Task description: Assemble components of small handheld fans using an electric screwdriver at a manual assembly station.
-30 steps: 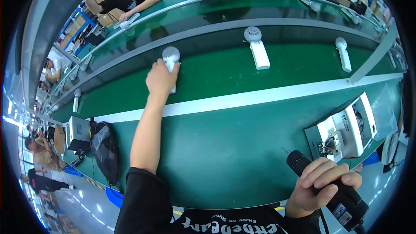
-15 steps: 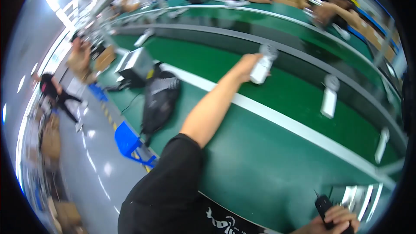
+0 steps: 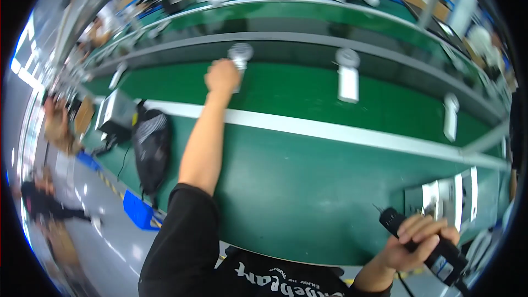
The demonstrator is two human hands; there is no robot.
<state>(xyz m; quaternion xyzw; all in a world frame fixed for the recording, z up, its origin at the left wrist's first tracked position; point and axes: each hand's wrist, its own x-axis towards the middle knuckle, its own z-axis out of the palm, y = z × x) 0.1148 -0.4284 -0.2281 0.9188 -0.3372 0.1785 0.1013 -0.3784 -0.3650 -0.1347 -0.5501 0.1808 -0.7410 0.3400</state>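
My left arm stretches far across the green bench. At its end my left hand [image 3: 221, 77] is closed on a white device with a round grey head [image 3: 240, 53], on the dark green belt; the hand hides much of its body. My right hand [image 3: 421, 237] is wrapped round a black electric screwdriver [image 3: 393, 220], close to me at the lower right. Its thin bit points up and left, and a cable hangs below. Two similar white devices, one in the middle [image 3: 347, 83] and one further right [image 3: 451, 118], lie on the belt.
A white strip [image 3: 308, 126] divides belt from bench top. A black bag [image 3: 151, 146] and a grey metal box [image 3: 116, 111] stand at left. A white and metal fixture [image 3: 445, 198] sits beside the screwdriver. Several people work across the belt. A blue stool [image 3: 137, 210] stands lower left.
My view has swung to the right, so the bench things appear further left. My right hand and the screwdriver have come further into view. My left hand remains at the white device.
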